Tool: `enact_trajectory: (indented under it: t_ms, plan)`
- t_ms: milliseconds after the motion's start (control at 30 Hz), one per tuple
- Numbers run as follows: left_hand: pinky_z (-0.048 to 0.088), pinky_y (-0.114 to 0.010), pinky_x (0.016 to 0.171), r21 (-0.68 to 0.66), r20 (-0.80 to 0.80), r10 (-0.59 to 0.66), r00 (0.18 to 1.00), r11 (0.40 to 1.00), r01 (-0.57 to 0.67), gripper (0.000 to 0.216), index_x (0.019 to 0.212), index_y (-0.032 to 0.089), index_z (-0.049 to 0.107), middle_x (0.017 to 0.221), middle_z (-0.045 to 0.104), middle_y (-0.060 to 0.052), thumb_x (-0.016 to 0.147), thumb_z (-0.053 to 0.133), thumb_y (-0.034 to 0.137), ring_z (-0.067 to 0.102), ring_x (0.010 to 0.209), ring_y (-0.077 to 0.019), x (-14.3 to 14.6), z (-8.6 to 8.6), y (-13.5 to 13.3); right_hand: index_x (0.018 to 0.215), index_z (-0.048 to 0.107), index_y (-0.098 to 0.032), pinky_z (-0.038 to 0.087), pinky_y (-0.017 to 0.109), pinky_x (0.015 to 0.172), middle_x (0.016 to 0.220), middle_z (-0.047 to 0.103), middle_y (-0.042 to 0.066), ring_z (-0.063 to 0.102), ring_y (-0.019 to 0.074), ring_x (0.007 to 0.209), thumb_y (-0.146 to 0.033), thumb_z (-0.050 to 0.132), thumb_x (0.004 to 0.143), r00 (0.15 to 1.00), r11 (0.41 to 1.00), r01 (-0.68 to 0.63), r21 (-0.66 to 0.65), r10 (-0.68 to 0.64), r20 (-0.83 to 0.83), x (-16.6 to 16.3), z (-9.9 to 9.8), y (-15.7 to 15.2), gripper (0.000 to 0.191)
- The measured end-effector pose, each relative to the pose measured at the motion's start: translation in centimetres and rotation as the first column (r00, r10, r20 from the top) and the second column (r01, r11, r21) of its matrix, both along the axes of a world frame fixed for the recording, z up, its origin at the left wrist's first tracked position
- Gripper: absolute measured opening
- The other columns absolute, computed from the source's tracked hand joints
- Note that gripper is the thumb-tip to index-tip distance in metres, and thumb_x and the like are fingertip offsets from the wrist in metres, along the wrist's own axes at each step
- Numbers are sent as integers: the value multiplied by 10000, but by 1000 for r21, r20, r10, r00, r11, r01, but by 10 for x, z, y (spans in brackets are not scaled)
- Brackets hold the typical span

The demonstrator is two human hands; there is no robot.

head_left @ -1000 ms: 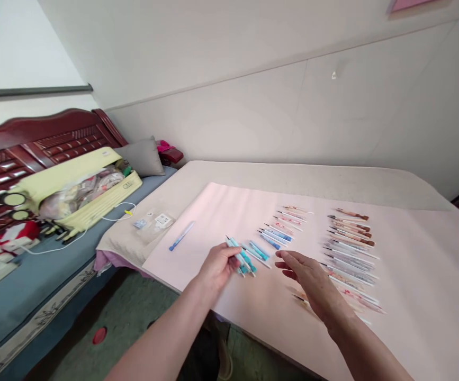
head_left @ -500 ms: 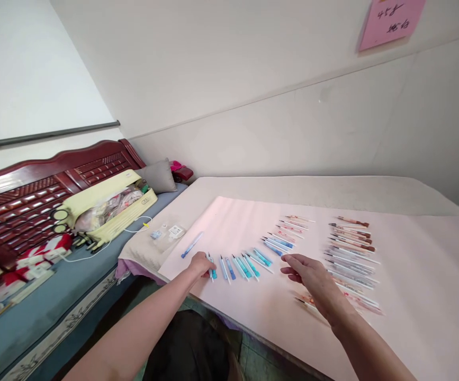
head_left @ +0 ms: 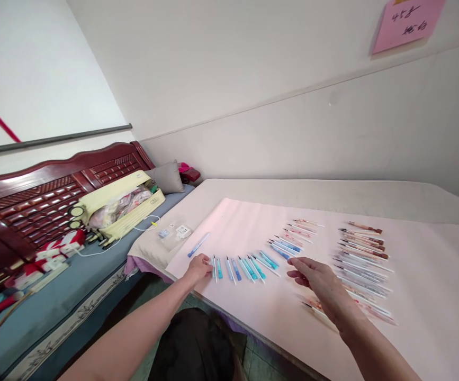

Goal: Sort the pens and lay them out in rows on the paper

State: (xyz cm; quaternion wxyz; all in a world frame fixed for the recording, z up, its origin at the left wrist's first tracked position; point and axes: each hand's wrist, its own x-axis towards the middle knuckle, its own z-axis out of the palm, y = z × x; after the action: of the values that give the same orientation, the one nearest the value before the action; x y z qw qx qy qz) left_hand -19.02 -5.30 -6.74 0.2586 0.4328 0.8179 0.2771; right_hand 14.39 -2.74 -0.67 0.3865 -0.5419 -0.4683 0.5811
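Note:
Many pens lie in rows on a pale pink sheet (head_left: 431, 275) over a table. My left hand (head_left: 198, 267) rests at the sheet's near left corner, fingers curled, touching the left end of a fanned row of teal and blue pens (head_left: 245, 267). What its fingers hold, if anything, is hidden. My right hand (head_left: 316, 278) hovers open, fingers spread, just right of that row, over some pinkish pens (head_left: 312, 307). A single blue pen (head_left: 198, 244) lies apart at the left. Blue and pink pens (head_left: 290, 238) and a long row of brown and white pens (head_left: 362, 259) lie farther right.
Small clear packets (head_left: 173, 234) sit on the beige cloth beside the sheet. A bed with a dark red wooden headboard (head_left: 46, 196) stands at the left, with a yellow open case (head_left: 122, 209) and a white cable on it. A pink note (head_left: 407, 21) hangs on the wall.
My left hand spread its bunch of teal pens into a fanned row and moved left to the sheet's corner. My right hand stayed hovering. The view tilted up and left.

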Motion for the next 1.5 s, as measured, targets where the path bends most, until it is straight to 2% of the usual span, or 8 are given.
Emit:
enact_trajectory:
  t_ms: [333, 633, 900, 1033, 1133, 1300, 1433, 1500]
  plan:
    - [374, -276, 754, 29, -350, 88, 932, 996, -84, 101, 823, 190, 567, 964, 621, -73, 728, 558, 158, 550, 949, -216, -56, 19, 22, 857, 677, -158, 462, 356, 774, 760, 692, 94, 621, 225, 812, -468, 596, 706, 997, 998, -54, -33, 56, 58, -7, -6, 3, 354]
    - [393, -272, 701, -16, -186, 128, 974, 991, -133, 92, 592, 165, 549, 732, 627, -76, 635, 599, 101, 574, 901, -235, -59, 27, 34, 832, 679, -164, 457, 344, 732, 786, 685, 81, 627, 231, 816, -488, 589, 713, 990, 991, -134, -14, 134, 42, -17, -21, 5, 356]
    - [372, -215, 487, 164, 435, -34, 900, 986, -42, 153, 722, 145, 593, 600, 547, -16, 690, 609, 294, 466, 479, -82, 62, 47, 36, 795, 656, -172, 444, 308, 685, 878, 658, 69, 618, 197, 765, -466, 561, 735, 984, 984, -173, 41, 174, -26, -25, -6, -8, 316]
    - [359, -194, 469, 190, 665, -177, 726, 980, 64, 209, 723, 139, 589, 584, 505, 3, 678, 631, 339, 439, 468, -61, 155, 44, 23, 838, 634, -163, 454, 280, 666, 844, 640, 60, 600, 164, 736, -499, 554, 746, 977, 996, -81, 31, 86, -195, -29, -8, -10, 357]
    - [300, -173, 445, 178, 878, -182, 442, 983, 53, 207, 664, 138, 565, 554, 471, 23, 629, 697, 294, 401, 464, -45, 198, 38, 9, 778, 610, -159, 437, 253, 586, 674, 594, 14, 548, 132, 616, -482, 539, 761, 964, 999, -12, 43, 23, -266, -30, -14, -8, 331]
    - [353, -199, 496, 204, 872, -239, 427, 971, 127, 217, 674, 138, 588, 609, 550, -16, 655, 699, 324, 470, 524, -76, 208, 35, 3, 718, 600, -159, 379, 250, 465, 589, 567, -1, 478, 119, 492, -426, 543, 749, 958, 997, 65, -36, -73, -278, -26, -19, -3, 274]
    - [409, -214, 581, 235, 854, -203, 479, 972, -7, 235, 740, 149, 613, 734, 615, -50, 706, 661, 376, 543, 632, -102, 183, 43, 15, 704, 623, -154, 429, 244, 574, 785, 655, 59, 573, 138, 645, -418, 552, 754, 951, 996, 47, -80, -69, -302, -20, -14, 0, 278]
    - [442, -236, 666, 253, 893, -208, 400, 966, -62, 247, 836, 161, 628, 854, 639, -73, 725, 648, 382, 586, 766, -138, 171, 49, 20, 734, 634, -149, 396, 233, 501, 797, 663, 70, 552, 116, 561, -428, 543, 765, 947, 987, -63, -145, 13, -321, -21, -11, -1, 295]
